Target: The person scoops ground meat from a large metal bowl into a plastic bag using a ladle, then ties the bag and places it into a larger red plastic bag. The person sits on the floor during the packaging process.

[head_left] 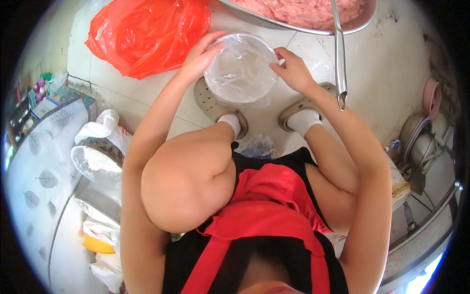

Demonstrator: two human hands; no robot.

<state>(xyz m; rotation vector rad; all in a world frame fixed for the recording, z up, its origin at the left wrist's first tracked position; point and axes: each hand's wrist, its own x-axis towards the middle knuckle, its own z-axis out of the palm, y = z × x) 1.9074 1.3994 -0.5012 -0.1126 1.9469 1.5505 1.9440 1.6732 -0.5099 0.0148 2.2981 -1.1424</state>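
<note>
A round container (240, 70), lined with a clear plastic bag, sits in front of me between my shoes. The bag folds out over its rim, and loose plastic hangs below the near side. My left hand (201, 55) holds the rim at the upper left, thumb over the edge and fingers outside. On the opposite side, my right hand (293, 70) pinches the bag-covered rim between thumb and fingers. Beyond the container, a large metal basin (293, 27) holds pink minced meat (297, 11). A metal tool with a long tubular handle (340, 66) rests across the basin's rim.
A red plastic bag (147, 36) lies spread on the tiled floor (382, 66) at the upper left. To my left are a bowl of white powder (97, 160) and a leaf-patterned surface (47, 178). Pans (418, 136) and a pink basket (432, 97) stand at far right.
</note>
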